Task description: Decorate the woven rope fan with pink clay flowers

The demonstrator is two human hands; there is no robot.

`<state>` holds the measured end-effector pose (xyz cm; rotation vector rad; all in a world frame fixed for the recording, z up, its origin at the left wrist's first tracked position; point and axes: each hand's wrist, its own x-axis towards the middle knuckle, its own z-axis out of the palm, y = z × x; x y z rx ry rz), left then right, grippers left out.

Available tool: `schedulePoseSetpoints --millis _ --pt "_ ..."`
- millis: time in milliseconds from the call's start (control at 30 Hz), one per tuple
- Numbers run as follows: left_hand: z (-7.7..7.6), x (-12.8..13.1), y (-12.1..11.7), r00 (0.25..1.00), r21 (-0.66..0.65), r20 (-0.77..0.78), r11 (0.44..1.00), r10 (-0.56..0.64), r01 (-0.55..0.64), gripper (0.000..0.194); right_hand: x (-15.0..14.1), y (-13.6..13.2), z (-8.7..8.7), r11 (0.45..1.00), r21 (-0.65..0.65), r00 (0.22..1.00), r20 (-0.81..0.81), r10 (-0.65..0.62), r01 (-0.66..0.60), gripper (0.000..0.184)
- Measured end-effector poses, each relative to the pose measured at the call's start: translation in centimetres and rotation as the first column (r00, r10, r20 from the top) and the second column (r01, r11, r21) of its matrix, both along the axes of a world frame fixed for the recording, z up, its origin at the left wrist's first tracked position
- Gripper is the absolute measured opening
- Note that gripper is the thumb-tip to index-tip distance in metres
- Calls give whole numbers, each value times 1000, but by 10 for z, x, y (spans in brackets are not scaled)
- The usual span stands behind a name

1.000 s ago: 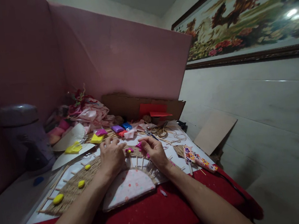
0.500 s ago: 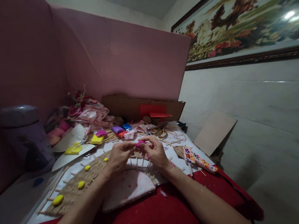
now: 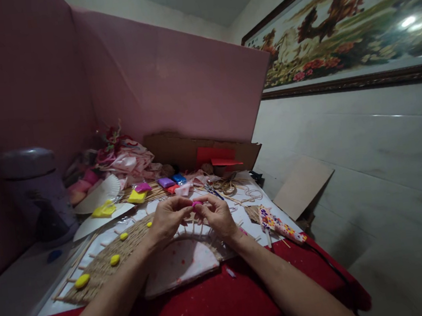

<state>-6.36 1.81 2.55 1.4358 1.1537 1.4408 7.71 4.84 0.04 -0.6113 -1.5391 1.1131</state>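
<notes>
Between the fingertips of my left hand (image 3: pixel 169 218) and my right hand (image 3: pixel 217 214) is a small lump of magenta modelling clay (image 3: pixel 197 204). Both hands pinch it, held above a fan-shaped piece woven from tan cord (image 3: pixel 106 259) on thin sticks. Several yellow clay discs (image 3: pixel 82 281) sit along the woven band. The fan's lower part is a pale, spotted half-round panel (image 3: pixel 186 261), near my wrists. My hands and forearms cover the middle of the woven band.
Packs of coloured clay, one yellow (image 3: pixel 137 196), one purple (image 3: pixel 166 183), lie behind my hands. At left stands a lavender container (image 3: pixel 36 196). Scissors (image 3: pixel 214 193), coiled cord (image 3: pixel 227 186) and a floral strip (image 3: pixel 280 226) lie to the right. Red cloth (image 3: pixel 245 310) covers the front edge.
My fingers have shifted around the magenta clay, and my right fingers have drawn in and lowered slightly. The scissors behind show more. Everything on the table stays in place.
</notes>
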Motion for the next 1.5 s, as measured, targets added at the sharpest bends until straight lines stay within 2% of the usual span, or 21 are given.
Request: schedulePoseSetpoints --millis 133,267,467,533,633,767,867,967,1100,1167,1233,1333,1433,1500 --pt "-5 -1 2 993 82 -120 997 -6 15 20 0 0 0 1000 -20 1000 -8 -10 10 22" --pt "-10 -3 4 971 148 -236 989 43 -7 14 -1 -2 -1 999 -38 1000 -15 -28 27 20" --pt "-19 -2 9 963 225 -244 973 113 -57 8 -3 -3 -2 998 -40 999 -21 43 -44 19" --pt "-19 0 9 980 186 -170 980 99 -67 9 -4 -4 0 999 -29 999 -16 46 -46 20" --pt "-12 3 8 991 47 99 994 90 -95 11 -3 -5 3 999 -35 999 -30 -33 32 21" --pt "-3 -2 5 918 -107 378 991 121 -87 18 0 -4 8 989 -85 985 -110 -133 124 26" --pt "-2 -7 5 877 -163 477 986 59 22 22 2 -3 9 980 -126 977 -126 -172 156 29" --pt "-5 -10 7 868 -147 494 979 -48 138 22 2 -2 8 982 -126 982 -105 -155 141 32" --pt "-8 -9 9 866 -128 487 972 -110 196 20 2 0 6 980 -109 978 -114 -177 164 32" --pt "-8 -9 8 857 -147 504 968 -104 204 17 3 1 6 973 -117 966 -142 -216 200 31" --pt "-6 -9 6 851 -169 517 965 -86 200 21 3 2 5 971 -118 962 -158 -224 207 31" --pt "-4 -8 4 862 -195 503 962 -72 194 25 3 1 6 983 -86 971 -160 -177 165 32" --pt "-4 -7 4 895 -193 442 968 -62 162 17 1 -1 6 991 -61 982 -141 -126 118 30" --pt "-7 -6 5 915 -167 397 975 -73 150 20 1 -2 6 993 -63 987 -118 -105 98 28"
